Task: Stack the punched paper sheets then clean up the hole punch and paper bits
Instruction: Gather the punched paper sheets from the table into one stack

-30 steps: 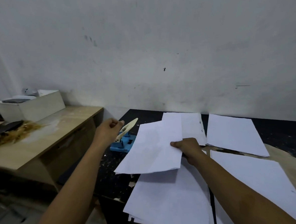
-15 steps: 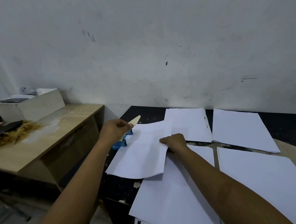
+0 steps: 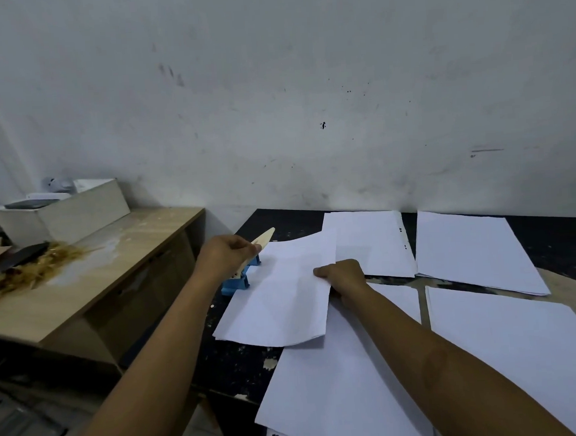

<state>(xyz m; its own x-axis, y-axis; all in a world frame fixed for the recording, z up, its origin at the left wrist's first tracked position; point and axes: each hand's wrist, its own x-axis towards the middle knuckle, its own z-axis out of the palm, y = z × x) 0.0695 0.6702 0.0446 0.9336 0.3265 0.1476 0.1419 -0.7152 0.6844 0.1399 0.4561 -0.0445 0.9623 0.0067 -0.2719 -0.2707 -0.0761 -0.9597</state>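
Observation:
My left hand [image 3: 226, 255] is closed on the cream lever of the blue hole punch [image 3: 238, 283], which stands on the black table [image 3: 234, 359] near its left edge. My right hand [image 3: 342, 275] pinches the right edge of a white paper sheet [image 3: 281, 299] whose left edge lies at the punch. A punched sheet [image 3: 369, 243] with two holes on its right edge lies behind. More white sheets lie at the back right [image 3: 467, 250], front right [image 3: 524, 355] and front middle [image 3: 341, 393]. Small paper bits [image 3: 270, 363] dot the table.
A wooden desk [image 3: 91, 280] stands to the left, a little apart from the black table, carrying a beige box [image 3: 77, 214], straw-like scraps [image 3: 30, 270] and dark items. A grey wall rises right behind both tables.
My right hand has lowered the sheet and slid it left toward the punch. My left hand has closed further over the lever and pressed it lower.

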